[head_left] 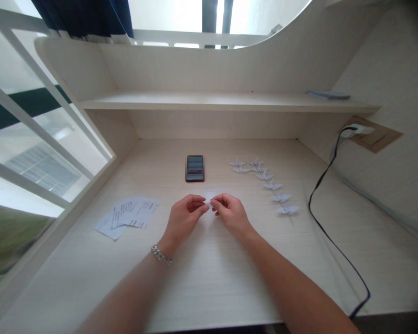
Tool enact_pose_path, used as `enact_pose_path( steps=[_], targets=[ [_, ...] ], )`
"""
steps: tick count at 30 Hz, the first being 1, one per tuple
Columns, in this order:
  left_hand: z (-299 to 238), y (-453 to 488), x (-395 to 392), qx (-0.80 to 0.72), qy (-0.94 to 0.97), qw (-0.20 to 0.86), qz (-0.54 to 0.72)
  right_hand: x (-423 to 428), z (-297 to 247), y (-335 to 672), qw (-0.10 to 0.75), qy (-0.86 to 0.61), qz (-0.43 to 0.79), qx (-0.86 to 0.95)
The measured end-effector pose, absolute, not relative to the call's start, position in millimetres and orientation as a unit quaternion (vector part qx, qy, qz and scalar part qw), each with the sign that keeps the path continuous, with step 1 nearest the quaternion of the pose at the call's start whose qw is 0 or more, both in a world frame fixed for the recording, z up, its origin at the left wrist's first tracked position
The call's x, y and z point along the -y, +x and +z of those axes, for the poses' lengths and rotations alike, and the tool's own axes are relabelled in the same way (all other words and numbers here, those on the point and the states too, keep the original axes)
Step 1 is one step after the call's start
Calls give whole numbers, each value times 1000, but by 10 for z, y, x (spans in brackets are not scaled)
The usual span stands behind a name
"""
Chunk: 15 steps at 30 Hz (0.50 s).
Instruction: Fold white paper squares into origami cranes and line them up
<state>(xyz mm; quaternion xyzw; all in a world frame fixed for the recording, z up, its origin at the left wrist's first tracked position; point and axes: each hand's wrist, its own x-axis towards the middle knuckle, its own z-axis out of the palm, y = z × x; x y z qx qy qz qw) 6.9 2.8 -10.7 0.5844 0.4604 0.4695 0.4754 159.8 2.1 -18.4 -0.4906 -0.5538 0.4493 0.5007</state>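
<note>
Between my two hands, above the middle of the desk, is a small piece of folded white paper (208, 202). My left hand (187, 213) pinches its left side between thumb and fingers; a chain bracelet circles that wrist. My right hand (230, 213) pinches the other side, its fingertips close to those of the left. The fingers cover much of the paper, so its exact fold cannot be made out. To the right, several white paper cranes (272, 186) stand in a curved line. Several printed paper sheets (134, 212) lie overlapping at the left.
A phone (195, 168) lies beyond my hands, its screen lit. A black cable (310, 199) runs from the wall socket (376, 134) down the desk's right side. A shelf (209, 99) spans the back, with a flat item (329, 95) on it. White rails (38, 120) border the left.
</note>
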Motion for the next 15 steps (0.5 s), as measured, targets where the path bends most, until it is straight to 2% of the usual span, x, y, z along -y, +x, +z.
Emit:
enact_pose_path(
  steps=[5,10,12,15],
  targets=[
    [-115,58,-60,-464,594,454,476,-25,-178,1584,514,-471,476,535],
    [-92,17,-62,-490,620,364,493,-26,-153,1576,492,-465,550,489],
    [-82,18,-63,-487,612,370,502,-24,-143,1577,492,-465,567,469],
    [-89,36,-81,-466,554,438,533,-12,-123,1572,499,-460,563,472]
  ],
)
